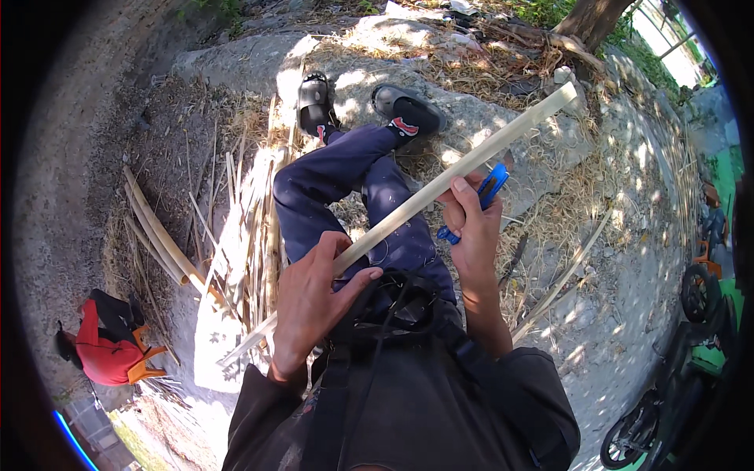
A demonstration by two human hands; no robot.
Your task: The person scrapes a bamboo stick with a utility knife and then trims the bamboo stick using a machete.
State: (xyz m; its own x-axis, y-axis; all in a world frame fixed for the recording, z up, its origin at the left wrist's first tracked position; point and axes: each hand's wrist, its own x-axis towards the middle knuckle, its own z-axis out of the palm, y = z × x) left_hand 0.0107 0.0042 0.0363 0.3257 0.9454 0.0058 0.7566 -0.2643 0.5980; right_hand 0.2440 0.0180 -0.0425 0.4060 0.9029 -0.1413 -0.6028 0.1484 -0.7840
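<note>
A long pale bamboo strip [408,213] slants across my lap, its far end up to the right and its other end down to the left. My left hand [308,294] is closed round the strip's lower part, thumb pointing right. Farther along, my right hand [476,224] has its thumb against the strip and its fingers wrapped round a blue utility knife [492,185]. Parts of the knife stick out above and below the fingers; I cannot make out its blade clearly.
Split bamboo strips [255,212] lie in a heap left of my legs, with thicker curved bamboo pieces [157,224] beyond. A person in red [106,345] sits on an orange chair at the far left. Motorcycles [667,392] stand right. A tree trunk [593,22] rises ahead.
</note>
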